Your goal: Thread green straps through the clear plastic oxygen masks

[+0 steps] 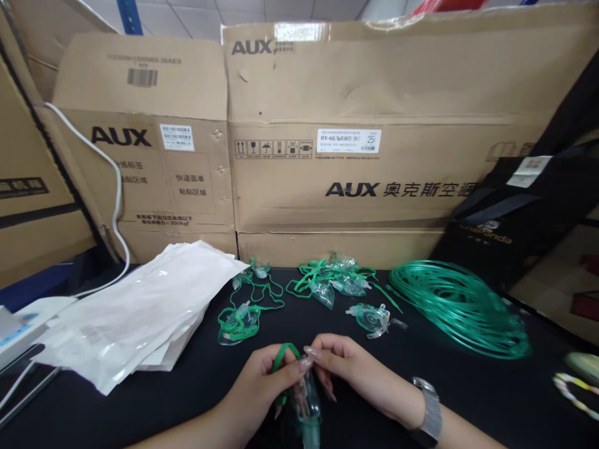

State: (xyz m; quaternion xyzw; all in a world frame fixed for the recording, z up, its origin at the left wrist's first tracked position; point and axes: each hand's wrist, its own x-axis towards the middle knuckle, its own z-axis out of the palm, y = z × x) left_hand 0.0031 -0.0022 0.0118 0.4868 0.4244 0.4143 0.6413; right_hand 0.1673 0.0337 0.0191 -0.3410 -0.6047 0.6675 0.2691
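My left hand (262, 383) is closed around a clear green-tinted oxygen mask (304, 408) and its green elastic strap (281, 355), low in the middle of the black table (468, 386). My right hand (349, 368), with a metal watch at the wrist, has curled fingers pinching at the top of the same mask, touching the left hand's fingertips. The lower part of the mask runs off the bottom edge.
Several more masks with green straps (327, 284) lie beyond my hands. A coil of green tubing (461, 305) sits right. A stack of white pouches (140, 312) lies left. Cardboard AUX boxes (346, 156) wall off the back; a black bag (528, 212) leans right.
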